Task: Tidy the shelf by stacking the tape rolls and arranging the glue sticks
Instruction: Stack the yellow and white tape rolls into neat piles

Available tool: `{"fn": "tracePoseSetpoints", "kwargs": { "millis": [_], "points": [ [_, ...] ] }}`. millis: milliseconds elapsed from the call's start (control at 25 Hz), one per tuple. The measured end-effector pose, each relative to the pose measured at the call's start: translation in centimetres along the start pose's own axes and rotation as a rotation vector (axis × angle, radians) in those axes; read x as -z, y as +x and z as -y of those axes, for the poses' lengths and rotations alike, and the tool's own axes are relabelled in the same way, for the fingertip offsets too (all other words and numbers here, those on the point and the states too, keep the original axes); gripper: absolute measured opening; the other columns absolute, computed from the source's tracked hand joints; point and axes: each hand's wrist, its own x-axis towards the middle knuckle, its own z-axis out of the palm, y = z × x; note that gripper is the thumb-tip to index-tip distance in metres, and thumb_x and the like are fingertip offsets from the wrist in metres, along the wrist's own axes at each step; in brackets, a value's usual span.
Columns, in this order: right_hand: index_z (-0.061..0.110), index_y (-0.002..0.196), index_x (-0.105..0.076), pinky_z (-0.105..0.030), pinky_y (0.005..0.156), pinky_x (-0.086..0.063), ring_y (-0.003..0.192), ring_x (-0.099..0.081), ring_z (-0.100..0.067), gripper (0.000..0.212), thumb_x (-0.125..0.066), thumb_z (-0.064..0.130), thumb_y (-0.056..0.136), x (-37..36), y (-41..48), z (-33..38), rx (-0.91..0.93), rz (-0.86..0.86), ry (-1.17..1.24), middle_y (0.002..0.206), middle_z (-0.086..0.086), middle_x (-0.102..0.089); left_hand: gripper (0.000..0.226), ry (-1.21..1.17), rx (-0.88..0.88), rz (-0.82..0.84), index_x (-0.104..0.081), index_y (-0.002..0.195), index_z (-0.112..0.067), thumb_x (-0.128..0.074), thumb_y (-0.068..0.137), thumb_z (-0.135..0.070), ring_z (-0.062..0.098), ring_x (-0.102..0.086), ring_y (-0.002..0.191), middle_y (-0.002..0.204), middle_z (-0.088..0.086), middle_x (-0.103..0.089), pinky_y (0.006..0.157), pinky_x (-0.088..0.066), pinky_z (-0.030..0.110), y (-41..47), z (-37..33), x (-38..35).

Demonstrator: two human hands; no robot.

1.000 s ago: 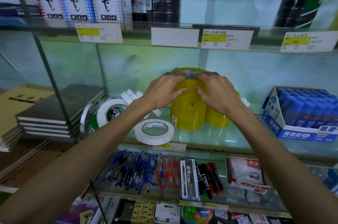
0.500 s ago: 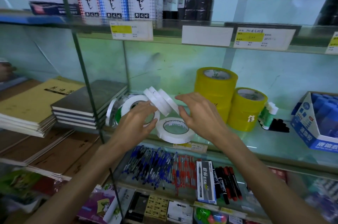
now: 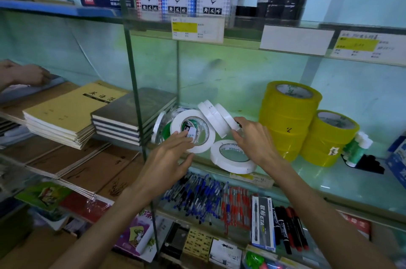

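Note:
A large white tape roll [image 3: 203,144] stands on edge on the glass shelf [image 3: 329,183]. My left hand [image 3: 169,161] holds it, fingers across its face and thumb under its rim. Narrow white tape rolls [image 3: 216,118] lean behind it; my right hand [image 3: 257,141] pinches the rightmost one. Another white roll [image 3: 232,164] lies flat just below my right hand. To the right stand a tall yellow tape stack [image 3: 285,119] and a shorter one [image 3: 327,141]. Green-and-white glue bottles [image 3: 357,147] and a blue glue-stick box [image 3: 397,158] are at the far right.
A glass divider with a green post [image 3: 134,70] stands left of the tapes, with stacked notebooks [image 3: 66,112] beyond it. Another person's hand [image 3: 24,75] rests at the far left. Pens and markers [image 3: 211,198] fill the shelf below; boxes sit on the shelf above.
Both hands left the yellow tape stack and moved left to the white rolls. The view swung left and closer.

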Motion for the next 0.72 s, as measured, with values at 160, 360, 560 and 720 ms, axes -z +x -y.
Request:
{"fn": "tracePoseSetpoints", "kwargs": {
  "millis": [160,360,560,720],
  "points": [
    [0.011,0.121,-0.058,-0.038,0.072,-0.054,0.091,-0.063,-0.025,0.038,-0.059,0.033,0.090,0.6,-1.2,0.1,0.046,-0.109,0.079,0.103,-0.010,-0.068,0.032,0.001,-0.027,0.003,-0.068,0.110,-0.013,-0.073,0.079,-0.012,0.012,-0.055,0.118,0.116,0.002,-0.067,0.110,-0.032,0.032,-0.2,-0.3,-0.1],
    [0.025,0.112,-0.065,-0.033,0.087,-0.043,0.084,-0.060,-0.007,0.046,-0.058,0.058,0.082,2.3,-5.8,1.0,0.231,0.120,0.135,0.093,0.008,-0.069,0.035,-0.001,-0.061,0.018,-0.067,0.112,-0.014,-0.074,0.078,-0.011,0.012,-0.054,0.120,0.118,0.001,-0.066,0.110,-0.033,0.033,0.0,-0.4,-1.1],
    [0.023,0.114,-0.063,-0.030,0.089,-0.041,0.096,-0.056,-0.009,0.039,-0.060,0.049,0.085,2.5,-7.6,-0.2,0.235,0.174,0.119,0.105,0.007,-0.067,0.039,-0.003,-0.078,0.039,-0.066,0.112,-0.013,-0.077,0.074,-0.009,0.015,-0.057,0.118,0.117,0.003,-0.066,0.108,-0.034,0.038,0.7,-1.2,-2.3],
    [0.021,0.110,-0.065,-0.028,0.080,-0.038,0.094,-0.057,-0.011,0.036,-0.057,0.047,0.086,4.9,-9.6,-2.0,0.250,0.109,0.141,0.101,0.006,-0.068,0.040,-0.009,-0.109,0.045,-0.067,0.112,-0.012,-0.077,0.074,-0.010,0.015,-0.056,0.118,0.118,0.004,-0.066,0.108,-0.036,0.038,1.0,-1.5,-3.0]
  ]
}}
